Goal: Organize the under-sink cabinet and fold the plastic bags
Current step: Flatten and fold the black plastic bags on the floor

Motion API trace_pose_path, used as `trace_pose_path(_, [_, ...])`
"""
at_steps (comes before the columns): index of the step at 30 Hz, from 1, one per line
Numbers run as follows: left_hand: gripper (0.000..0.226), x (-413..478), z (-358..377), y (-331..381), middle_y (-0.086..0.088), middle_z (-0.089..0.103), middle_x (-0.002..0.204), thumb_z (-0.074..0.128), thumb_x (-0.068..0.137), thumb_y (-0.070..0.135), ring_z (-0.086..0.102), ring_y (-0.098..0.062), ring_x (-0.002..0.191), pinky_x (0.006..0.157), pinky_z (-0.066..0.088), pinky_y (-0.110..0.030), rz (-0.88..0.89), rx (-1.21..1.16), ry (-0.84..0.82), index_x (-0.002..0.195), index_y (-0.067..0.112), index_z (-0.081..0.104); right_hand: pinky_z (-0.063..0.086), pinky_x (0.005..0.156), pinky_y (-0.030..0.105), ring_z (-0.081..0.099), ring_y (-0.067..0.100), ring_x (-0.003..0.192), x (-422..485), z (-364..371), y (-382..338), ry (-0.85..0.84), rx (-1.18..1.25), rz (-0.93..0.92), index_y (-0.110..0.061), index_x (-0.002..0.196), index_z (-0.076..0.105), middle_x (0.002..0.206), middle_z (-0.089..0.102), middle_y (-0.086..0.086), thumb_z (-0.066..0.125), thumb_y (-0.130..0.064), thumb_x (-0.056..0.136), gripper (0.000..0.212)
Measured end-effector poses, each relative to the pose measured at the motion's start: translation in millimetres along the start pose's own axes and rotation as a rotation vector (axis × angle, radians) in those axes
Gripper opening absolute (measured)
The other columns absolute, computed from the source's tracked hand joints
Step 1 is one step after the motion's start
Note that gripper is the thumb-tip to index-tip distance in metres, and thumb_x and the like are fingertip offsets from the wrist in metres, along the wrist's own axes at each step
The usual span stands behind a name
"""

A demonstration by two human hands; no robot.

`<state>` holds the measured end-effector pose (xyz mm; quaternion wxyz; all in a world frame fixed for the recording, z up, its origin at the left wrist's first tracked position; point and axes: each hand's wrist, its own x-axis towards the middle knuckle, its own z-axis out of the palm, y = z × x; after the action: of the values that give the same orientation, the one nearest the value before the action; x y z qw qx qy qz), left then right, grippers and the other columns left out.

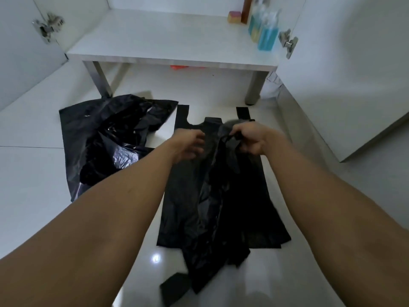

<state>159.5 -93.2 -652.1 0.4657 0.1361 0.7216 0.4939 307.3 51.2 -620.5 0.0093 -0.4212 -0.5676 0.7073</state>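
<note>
A flat black plastic bag [181, 196] lies spread on the white floor, its two handles pointing toward the cabinet. Over it hangs a crumpled black bag [212, 196], lifted at its top. My right hand [252, 140] grips a bunched top edge of that crumpled bag. My left hand [190, 145] is at the bag's top with curled fingers; whether it pinches the plastic is unclear. A heap of more black bags [106, 142] lies on the floor to the left. The open under-sink cabinet [172, 60] stands ahead.
On the cabinet floor at the right stand spray bottles [265, 34] with blue liquid, a brown upright piece [246, 9] and a pink-yellow sponge [234, 17]. Both cabinet doors are open, hinges [287, 42] showing. Something red [179, 67] lies under the cabinet between its metal legs [254, 89].
</note>
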Motion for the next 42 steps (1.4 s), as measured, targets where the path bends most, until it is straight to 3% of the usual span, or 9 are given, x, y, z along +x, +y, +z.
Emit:
trace_pose_path(2, [0.015, 6.3, -10.3, 4.9, 0.001, 0.073, 0.093, 0.073, 0.082, 0.034, 0.065, -0.011, 0.071, 0.057, 0.047, -0.021, 0.109, 0.072, 0.252, 0.09, 0.022, 0.068, 0.054, 0.051, 0.023, 0.065, 0.015, 0.052, -5.3, -10.5, -23.7, 0.029, 0.094, -0.113, -0.007, 0.083, 0.069, 0.065, 0.068, 0.005, 0.04, -0.001, 0.093, 0.031])
trace_pose_path(5, [0.042, 5.5, -27.8, 14.2, 0.002, 0.07, 0.088, 0.068, 0.074, 0.056, 0.062, -0.015, 0.064, 0.053, 0.04, -0.02, -0.209, 0.014, -0.002, 0.097, 0.021, 0.064, 0.051, 0.047, 0.019, 0.068, 0.014, 0.051, -16.2, -27.1, -62.2, 0.058, 0.151, -0.3, -0.008, 0.056, 0.074, 0.059, 0.07, 0.005, 0.042, -0.005, 0.094, 0.05])
trace_pose_path(9, [0.051, 5.7, -29.2, 33.3, -0.01, 0.075, 0.113, 0.063, 0.091, 0.045, 0.049, -0.006, 0.043, 0.041, 0.033, -0.016, -0.286, -0.095, -0.343, 0.111, 0.003, 0.042, 0.054, 0.05, 0.025, 0.069, 0.02, 0.054, -31.2, -36.7, -99.9, 0.153, 0.078, -0.328, -0.004, 0.096, 0.066, 0.067, 0.072, 0.006, 0.061, -0.019, 0.079, 0.023])
trace_pose_path(14, [0.045, -3.1, -10.7, 53.7, -0.006, 0.062, 0.072, 0.065, 0.088, 0.039, 0.049, -0.009, 0.042, 0.04, 0.038, -0.017, -0.219, -0.2, -0.218, 0.119, 0.01, 0.047, 0.058, 0.066, 0.037, 0.069, 0.028, 0.067, -37.1, -31.8, -124.2, 0.105, 0.206, -0.45, -0.001, 0.095, 0.068, 0.077, 0.069, 0.014, 0.06, -0.014, 0.079, 0.022])
trace_pose_path(21, [0.094, -19.7, -12.0, 77.3, -0.021, 0.063, 0.13, 0.062, 0.089, 0.025, 0.061, -0.011, 0.056, 0.049, 0.052, -0.021, 0.041, -0.562, -0.355, 0.158, 0.006, 0.002, 0.056, 0.072, 0.038, 0.068, 0.03, 0.073, -35.5, -24.4, -108.9, -0.18, 0.352, -0.505, 0.003, 0.078, 0.074, 0.082, 0.069, 0.02, 0.061, -0.016, 0.076, 0.023])
trace_pose_path(28, [0.009, -22.0, -2.5, 97.9, 0.002, 0.065, 0.071, 0.057, 0.096, 0.021, 0.064, -0.006, 0.056, 0.065, 0.059, -0.027, 0.125, -0.546, -0.551, 0.095, 0.015, 0.062, 0.054, 0.088, 0.038, 0.062, 0.031, 0.085, -27.9, -19.0, -97.0, -0.281, 0.177, -0.259, -0.002, 0.116, 0.049, 0.099, 0.059, 0.019, 0.076, -0.019, 0.06, 0.064])
trace_pose_path(31, [0.012, -16.7, -2.8, 113.8, 0.003, 0.056, 0.071, 0.054, 0.099, 0.018, 0.054, -0.004, 0.049, 0.059, 0.056, -0.024, 0.199, -0.373, -0.317, 0.089, 0.017, 0.061, 0.047, 0.104, 0.047, 0.063, 0.028, 0.1, -31.5, -23.7, -102.0, -0.189, 0.073, -0.195, -0.011, 0.118, 0.054, 0.11, 0.061, 0.015, 0.072, -0.019, 0.07, 0.052])
trace_pose_path(38, [0.015, -18.3, -16.6, 156.0, -0.013, 0.073, 0.079, 0.069, 0.084, -0.01, 0.07, -0.028, 0.062, 0.058, 0.061, -0.038, 0.63, -0.321, 0.239, 0.089, 0.003, 0.064, 0.041, 0.057, 0.024, 0.055, 0.011, 0.067, -56.0, -24.8, -137.7, 0.716, -0.694, -0.594, -0.018, 0.087, 0.06, 0.082, 0.06, -0.003, 0.059, -0.022, 0.097, 0.011])
trace_pose_path(42, [0.032, -30.8, -27.0, 168.7, -0.014, 0.076, 0.099, 0.079, 0.069, -0.009, 0.074, -0.031, 0.093, 0.08, 0.061, -0.046, 0.854, -0.305, 0.333, 0.1, -0.003, 0.069, 0.06, 0.066, 0.034, 0.072, 0.015, 0.074, -65.8, -14.1, -144.2, 0.456, -0.116, -0.664, -0.016, 0.103, 0.063, 0.096, 0.071, 0.002, 0.043, -0.016, 0.101, 0.02])
